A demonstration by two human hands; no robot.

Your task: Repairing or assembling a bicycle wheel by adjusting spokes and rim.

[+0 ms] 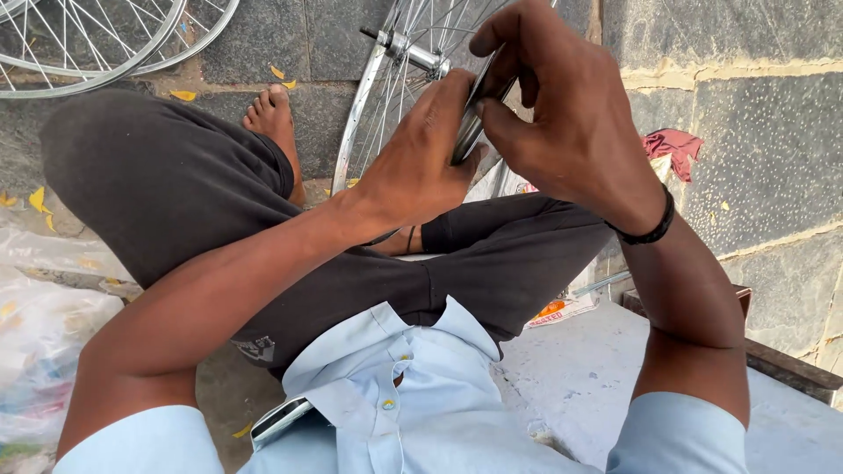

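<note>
Holding: both hands met on the rim of a spoked bicycle wheel that stood upright in front of the person's crossed legs, its axle end poking out near the top of the view.
Left hand: the left hand was closed around the rim from below, its grip wrapped on the metal edge, thumb pressed up against it.
Right hand: the right hand came over from above, its grip pinched shut on the same stretch of rim, fingers curled and thumb meeting the left one; whether a small tool sat inside the pinch could not be told.
Progress: the wheel looked built, with spokes laced to the hub and no tyre on the rim; judging by the two pinching hands, work on the rim was under way, and how much of the rim remained could not be read.
Other wheels: two more bare spoked wheels lay on the stone floor at upper left, well apart from the hands.
Wristband: a black band circled the right wrist.
Packages: a small flat packet with an orange and white printed face lay beside the right knee, on the pale slab the person sat on; clear plastic bags were heaped at the far left.
Cloth: a crumpled red rag lay against the stone at right.
Pocket: a pale flat object, likely a phone, stuck out near the shirt hem.
</note>
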